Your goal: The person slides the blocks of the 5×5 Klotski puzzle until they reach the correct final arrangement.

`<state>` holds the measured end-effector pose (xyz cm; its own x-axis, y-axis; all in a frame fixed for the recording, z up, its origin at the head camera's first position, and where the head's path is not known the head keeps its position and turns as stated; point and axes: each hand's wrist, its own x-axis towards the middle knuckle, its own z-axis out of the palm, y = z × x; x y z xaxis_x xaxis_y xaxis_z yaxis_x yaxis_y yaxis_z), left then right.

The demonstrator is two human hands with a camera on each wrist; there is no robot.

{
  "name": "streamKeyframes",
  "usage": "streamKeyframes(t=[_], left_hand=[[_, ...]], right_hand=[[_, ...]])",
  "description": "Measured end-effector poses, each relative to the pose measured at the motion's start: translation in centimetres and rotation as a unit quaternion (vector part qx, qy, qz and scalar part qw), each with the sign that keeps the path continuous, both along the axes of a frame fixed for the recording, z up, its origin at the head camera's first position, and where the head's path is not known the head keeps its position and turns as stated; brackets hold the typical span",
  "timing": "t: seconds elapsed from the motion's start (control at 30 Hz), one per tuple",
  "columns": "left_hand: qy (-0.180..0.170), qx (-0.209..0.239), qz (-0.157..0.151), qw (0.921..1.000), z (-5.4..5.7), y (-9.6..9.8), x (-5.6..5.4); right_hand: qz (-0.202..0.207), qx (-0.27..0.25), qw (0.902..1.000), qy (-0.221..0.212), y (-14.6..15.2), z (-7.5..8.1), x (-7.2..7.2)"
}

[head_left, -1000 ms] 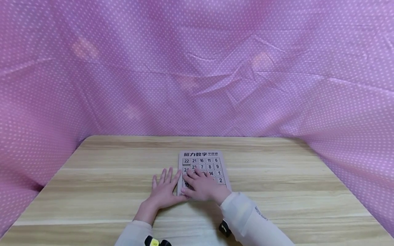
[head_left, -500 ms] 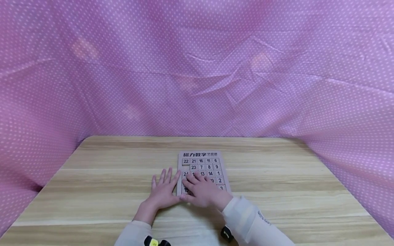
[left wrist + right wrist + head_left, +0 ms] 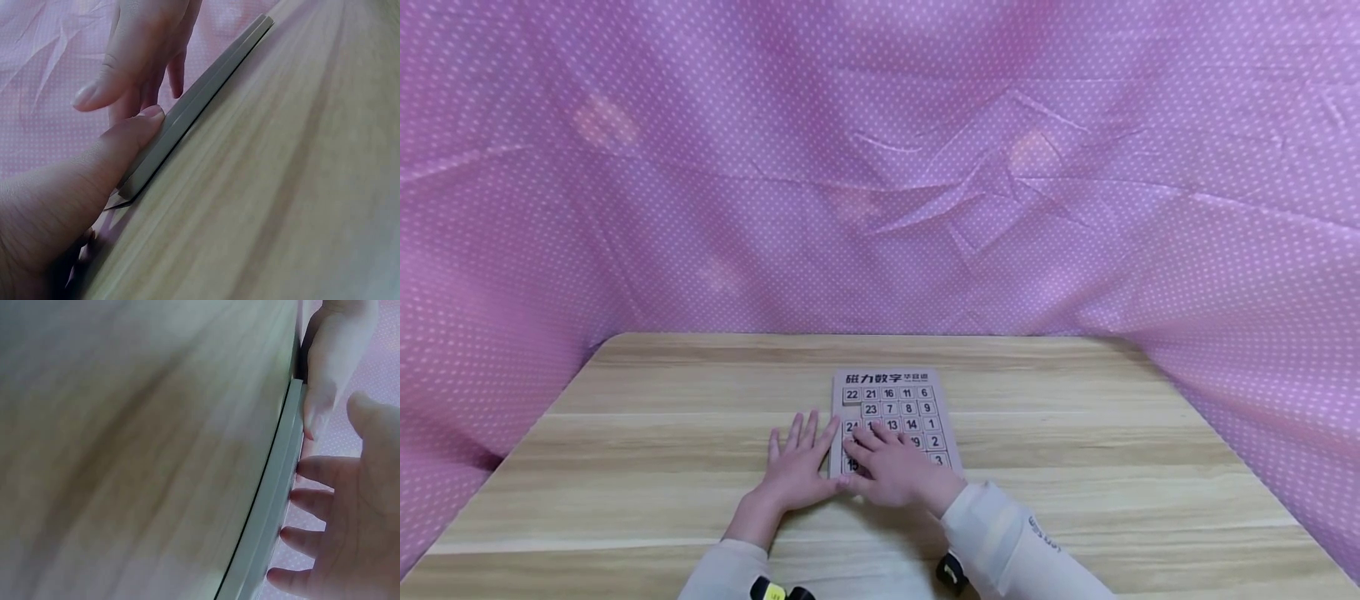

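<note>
A pale number sliding puzzle (image 3: pixel 946 408) lies flat on the table, with printed characters along its far edge. Its numbered tiles fill a grid, with a gap (image 3: pixel 852 411) under tile 22 at the left side. My left hand (image 3: pixel 797 471) rests on the left, fingers spread, its thumb at the board's near left corner. Fingertips of my right hand (image 3: pixel 893 471) touch the tiles in the lower left part and cover several of them. In the right wrist view the right fingers (image 3: pixel 312 505) reach straight onto the board, and the thumb stays off it.
The wooden table (image 3: pixel 1112 467) carries the board near its middle. A pink dotted cloth (image 3: pixel 880 208) hangs behind the table and along both sides. Black wrist devices (image 3: pixel 951 573) sit at both sleeves.
The tile column with 24 and 15 has slid toward me, widening the gap under tile 22. My right hand has shifted slightly nearer with it. The left hand keeps its place.
</note>
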<state>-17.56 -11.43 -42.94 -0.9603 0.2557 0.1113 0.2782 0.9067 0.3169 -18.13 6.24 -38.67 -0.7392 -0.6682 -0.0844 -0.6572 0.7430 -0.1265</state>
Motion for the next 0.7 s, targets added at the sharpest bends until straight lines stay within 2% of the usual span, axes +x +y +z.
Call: streamKeyframes(t=[0.3, 0.7], left_hand=[[-0.004, 0.012, 0.017, 0.9998, -0.2, 0.3, 0.0], [-0.006, 0.019, 0.016, 0.9997, 0.1, 0.4, 0.1]], right_hand=[[-0.043, -0.063, 0.9967, -0.026, 3.1, -0.1, -1.5], [-0.106, -0.072, 0.9916, -0.019, 7.2, -0.7, -2.9]])
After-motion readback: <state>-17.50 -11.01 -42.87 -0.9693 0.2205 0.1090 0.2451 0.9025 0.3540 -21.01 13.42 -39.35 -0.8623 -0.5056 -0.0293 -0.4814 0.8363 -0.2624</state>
